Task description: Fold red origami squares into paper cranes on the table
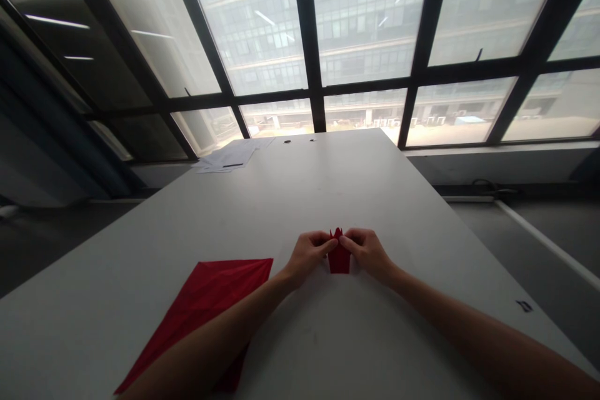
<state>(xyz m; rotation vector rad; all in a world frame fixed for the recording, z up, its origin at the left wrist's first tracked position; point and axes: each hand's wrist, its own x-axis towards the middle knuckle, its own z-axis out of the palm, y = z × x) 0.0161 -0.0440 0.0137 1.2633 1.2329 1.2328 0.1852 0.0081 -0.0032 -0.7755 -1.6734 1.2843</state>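
Observation:
A small folded red paper piece [339,260] stands out against the white table, with pointed tips at its top and a straight lower edge. My left hand [309,253] pinches its upper left side between thumb and fingers. On the upper right side, my right hand [368,252] grips the same piece, the two thumbs nearly meeting. A larger sheet of creased red paper [206,290] lies flat at the left, partly covered by my left forearm.
White sheets of paper [229,155] with a dark pen [233,165] lie at the table's far left. A small dark label [524,306] is near the right edge of the white table [328,194]. Tall windows [365,19] rise beyond the far end.

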